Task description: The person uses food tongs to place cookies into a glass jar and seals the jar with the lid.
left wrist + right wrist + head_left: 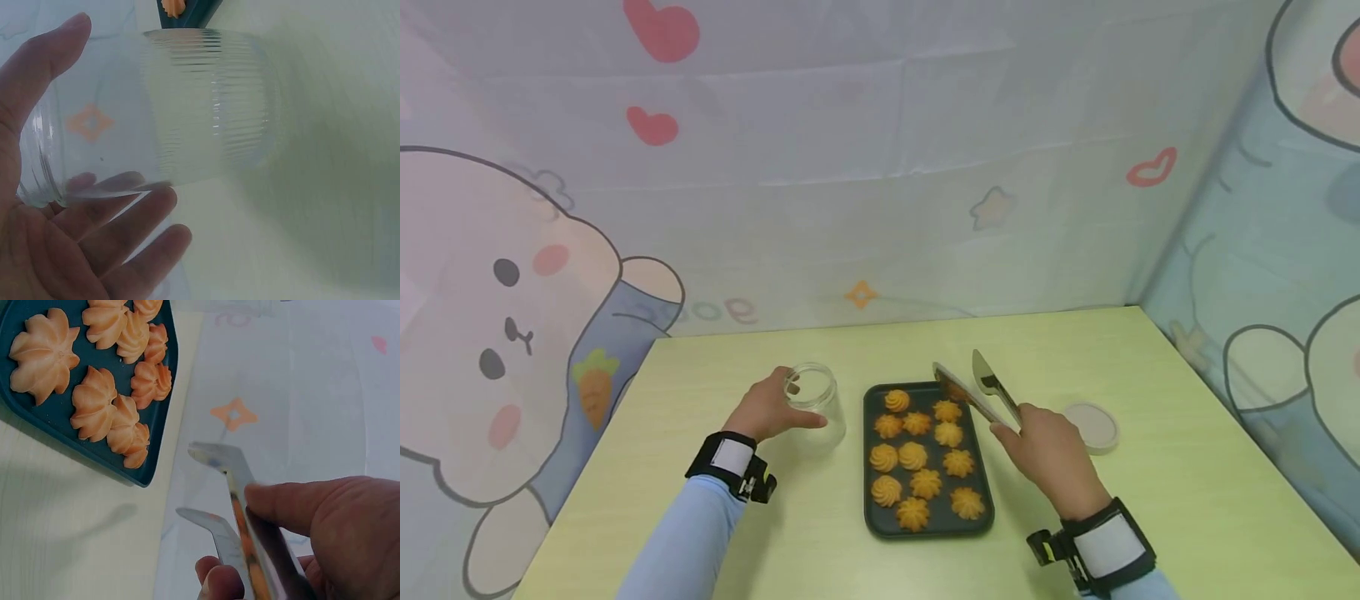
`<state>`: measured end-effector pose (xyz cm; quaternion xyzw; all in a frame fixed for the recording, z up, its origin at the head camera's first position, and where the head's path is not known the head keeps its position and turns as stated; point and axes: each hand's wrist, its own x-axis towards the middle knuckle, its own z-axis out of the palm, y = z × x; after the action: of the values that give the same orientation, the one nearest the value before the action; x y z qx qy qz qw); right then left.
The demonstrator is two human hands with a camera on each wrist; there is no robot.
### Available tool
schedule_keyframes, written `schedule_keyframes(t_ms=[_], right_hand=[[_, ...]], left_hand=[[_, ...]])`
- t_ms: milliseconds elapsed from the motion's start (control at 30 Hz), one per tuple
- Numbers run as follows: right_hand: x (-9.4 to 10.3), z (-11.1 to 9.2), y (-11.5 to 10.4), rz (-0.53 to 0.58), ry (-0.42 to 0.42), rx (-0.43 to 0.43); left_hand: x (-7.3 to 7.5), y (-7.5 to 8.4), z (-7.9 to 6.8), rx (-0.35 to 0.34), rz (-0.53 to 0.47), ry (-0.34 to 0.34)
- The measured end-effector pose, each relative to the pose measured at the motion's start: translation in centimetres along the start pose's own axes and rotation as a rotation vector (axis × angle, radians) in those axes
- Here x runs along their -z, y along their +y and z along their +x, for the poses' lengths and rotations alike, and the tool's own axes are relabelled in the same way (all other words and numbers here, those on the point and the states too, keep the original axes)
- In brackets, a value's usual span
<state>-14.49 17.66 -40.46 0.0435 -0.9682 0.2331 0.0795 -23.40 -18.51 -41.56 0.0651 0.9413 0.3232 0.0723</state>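
My left hand (772,408) holds a clear glass jar (206,106) round its upper part, thumb on one side and fingers on the other. The jar's mouth is uncovered and I see nothing inside it. In my right hand (1048,450) is a pair of metal tongs (988,380), its two arms spread apart with nothing between the tips. The tips hang over and beside the far right corner of a dark baking tray (940,522). Several golden piped cookies (912,456) lie in rows on that tray, between my two hands.
A round whitish lid (1093,427) lies on the pale yellow table (1187,500), just right of my right hand. Behind the table hangs a printed cloth (850,208) with hearts and cartoon animals, close along the far edge.
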Motion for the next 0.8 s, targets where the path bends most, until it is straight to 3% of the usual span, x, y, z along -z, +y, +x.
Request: schedule_keyframes(t_ms=[267,600,800], right_hand=[[0.5,-0.9,-0.7,-0.058,-0.019,0.045],[1.6,-2.3,-2.8,-0.275,-0.035,0.156],[1.7,-2.6,-3.7,-0.31,-0.024,0.187]], left_hand=[[-0.3,-0.3,0.0,-0.004,-0.019,0.006],[-0.4,-0.6,0.1,0.001,-0.046,0.002],[-0.2,-0.3,0.0,-0.002,-0.048,-0.004]])
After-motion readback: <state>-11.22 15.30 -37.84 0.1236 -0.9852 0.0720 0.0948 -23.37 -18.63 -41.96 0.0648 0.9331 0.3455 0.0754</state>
